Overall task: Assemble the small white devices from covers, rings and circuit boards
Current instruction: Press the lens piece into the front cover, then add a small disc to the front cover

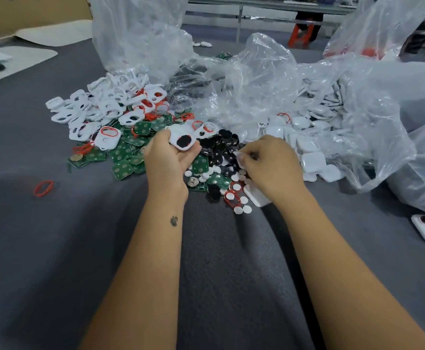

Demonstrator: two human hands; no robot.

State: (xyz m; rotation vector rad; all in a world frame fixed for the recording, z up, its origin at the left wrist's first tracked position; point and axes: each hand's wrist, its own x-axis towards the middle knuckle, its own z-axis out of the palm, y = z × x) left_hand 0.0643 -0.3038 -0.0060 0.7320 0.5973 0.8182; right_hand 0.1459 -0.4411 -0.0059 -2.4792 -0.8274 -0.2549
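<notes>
Over the grey felt-like tabletop, my left hand grips a glossy white plastic cover with a black patch, while my right hand pinches a small white round piece.

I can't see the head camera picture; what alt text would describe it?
A person's left hand holds a white plastic cover while the right hand pinches a small white piece above heaped green circuit boards on a grey table.

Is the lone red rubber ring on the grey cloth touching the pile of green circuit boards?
Apart. The head view shows the lone red rubber ring with bare grey cloth between it and the green circuit boards.
</notes>
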